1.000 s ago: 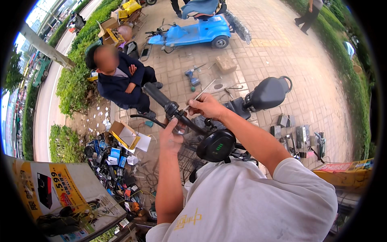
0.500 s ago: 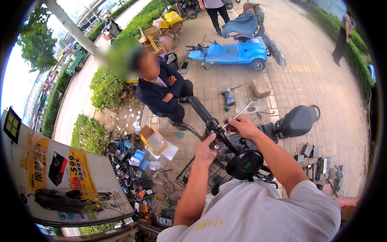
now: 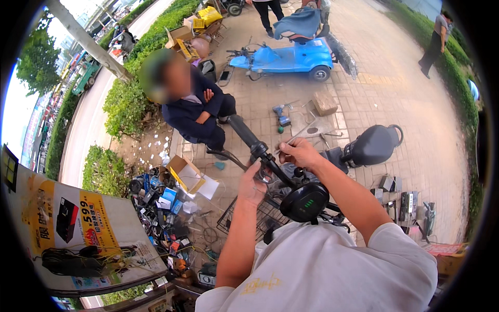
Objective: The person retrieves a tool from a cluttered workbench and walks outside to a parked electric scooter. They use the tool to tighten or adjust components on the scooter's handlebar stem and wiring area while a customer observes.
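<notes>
Black rubber-gripped scooter handlebar (image 3: 244,136) runs up-left before us. Our left hand (image 3: 253,183) cups it from below, steadying; grip curled around bar. Our right hand (image 3: 299,152) pinches thin metal tool (image 3: 285,143) against brake clamp (image 3: 261,154). Seated person in dark jacket (image 3: 195,110) beyond.

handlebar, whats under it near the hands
Under the handlebar sits a black wire basket and a round black display. The left hand and right hand work at the bar. The basket's contents are hidden by the forearm.
</notes>
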Tool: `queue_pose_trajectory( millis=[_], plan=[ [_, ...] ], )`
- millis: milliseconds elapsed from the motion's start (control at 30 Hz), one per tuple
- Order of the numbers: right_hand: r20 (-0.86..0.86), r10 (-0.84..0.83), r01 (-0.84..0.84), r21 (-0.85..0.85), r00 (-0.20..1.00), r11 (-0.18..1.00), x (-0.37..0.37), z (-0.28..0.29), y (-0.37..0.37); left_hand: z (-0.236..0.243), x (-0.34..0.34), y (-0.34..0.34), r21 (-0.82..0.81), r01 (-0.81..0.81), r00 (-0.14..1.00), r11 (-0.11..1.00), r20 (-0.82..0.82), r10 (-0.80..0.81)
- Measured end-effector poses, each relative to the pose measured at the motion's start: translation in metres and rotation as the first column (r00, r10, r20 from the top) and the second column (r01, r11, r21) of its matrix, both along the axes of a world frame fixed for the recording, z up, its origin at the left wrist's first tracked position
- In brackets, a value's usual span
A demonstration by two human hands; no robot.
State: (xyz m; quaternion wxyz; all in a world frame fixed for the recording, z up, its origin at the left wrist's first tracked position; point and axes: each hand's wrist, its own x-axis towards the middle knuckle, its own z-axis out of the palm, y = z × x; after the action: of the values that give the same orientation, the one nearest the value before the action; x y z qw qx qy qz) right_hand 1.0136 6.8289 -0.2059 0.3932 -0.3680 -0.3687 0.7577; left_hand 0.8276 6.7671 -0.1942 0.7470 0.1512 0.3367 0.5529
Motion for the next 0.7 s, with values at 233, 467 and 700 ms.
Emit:
queue_pose_trajectory(
  millis=[233,467,700],
  plan=[
    [-0.019,-0.001,0.001,-0.010,1.000,1.000,0.000,0.005,0.001,0.005,-0.003,0.000,0.013,0.017,0.998,1.000,0.065,-0.018],
    [0.105,-0.321,0.275,0.317,0.941,0.908,0.050,0.028,0.007,0.002,-0.027,-0.016,-0.070,-0.162,0.985,0.984,-0.074,0.157],
    [0.704,-0.310,-0.228,0.558,0.639,0.798,0.064,0.077,-0.015,0.001,-0.027,-0.030,0.001,-0.232,0.931,0.973,-0.291,0.223]
  ],
)
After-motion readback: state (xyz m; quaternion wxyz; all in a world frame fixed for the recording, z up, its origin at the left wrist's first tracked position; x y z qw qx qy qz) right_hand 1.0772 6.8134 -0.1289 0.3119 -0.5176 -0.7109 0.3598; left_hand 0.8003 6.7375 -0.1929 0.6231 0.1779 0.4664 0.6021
